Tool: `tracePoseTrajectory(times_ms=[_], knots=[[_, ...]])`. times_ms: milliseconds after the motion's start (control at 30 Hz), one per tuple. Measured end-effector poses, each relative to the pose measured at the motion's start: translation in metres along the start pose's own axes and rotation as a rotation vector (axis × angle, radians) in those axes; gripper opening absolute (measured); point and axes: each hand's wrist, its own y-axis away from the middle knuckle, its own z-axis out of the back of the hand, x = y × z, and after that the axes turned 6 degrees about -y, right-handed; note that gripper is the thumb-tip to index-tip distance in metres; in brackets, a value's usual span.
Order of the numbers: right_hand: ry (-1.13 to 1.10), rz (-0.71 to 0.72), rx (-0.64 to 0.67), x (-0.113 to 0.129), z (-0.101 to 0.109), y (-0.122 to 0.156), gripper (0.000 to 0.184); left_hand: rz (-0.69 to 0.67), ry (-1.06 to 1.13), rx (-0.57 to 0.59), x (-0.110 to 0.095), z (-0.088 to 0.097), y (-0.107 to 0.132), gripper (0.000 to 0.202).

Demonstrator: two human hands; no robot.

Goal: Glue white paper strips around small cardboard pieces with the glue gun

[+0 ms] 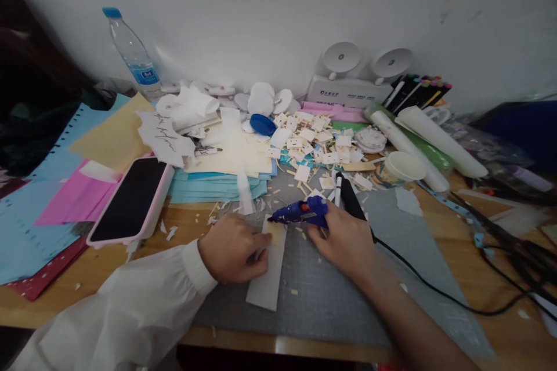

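**A:** What's the setting?

**B:** A wooden desk (439,243) against a plain white wall (278,0), with a grey cutting mat (331,295) at the near edge. Craft litter covers the back half.

**A:** And the hands?

**B:** The left hand (235,246), in a white sleeve, has its fingers curled, their tips pressing a white paper strip (267,278) flat on the mat. The right hand (346,240) is closed around a blue glue gun (300,213).

**A:** Where does the gun point?

**B:** Its nozzle aims left, at the strip's far end, just beside the left fingertips. A black cable (426,284) trails across the mat and the wood to the right.

**A:** What else is around?

**B:** A phone (130,200) in a pink case lies face up left of the mat, on coloured paper. Behind the hands there is a stack of blue sheets (217,185) and a heap of small cut pieces (317,139). A paper cup (402,167) stands to the right. A water bottle (133,55) stands by the wall on the left, and markers (418,90) lie far right.
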Motion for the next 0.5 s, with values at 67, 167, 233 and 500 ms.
tracePoseTrajectory(times_ms=[67,167,233,500], knots=[[0.011,0.001,0.012,-0.0001,0.0012,-0.0004,0.016,0.004,0.007,-0.002,0.0001,-0.0001,0.0,0.022],[0.016,0.024,0.015,-0.0016,0.0026,-0.0005,0.018,0.007,0.018,0.005,-0.0001,0.0002,0.0004,0.022],[0.018,0.035,0.009,-0.0031,0.0033,-0.0002,0.023,0.004,0.025,0.003,-0.0002,0.0006,0.0003,0.022],[0.005,0.012,0.014,-0.0057,0.0057,0.0008,0.021,-0.007,0.038,-0.032,0.001,-0.0001,-0.0013,0.023]])
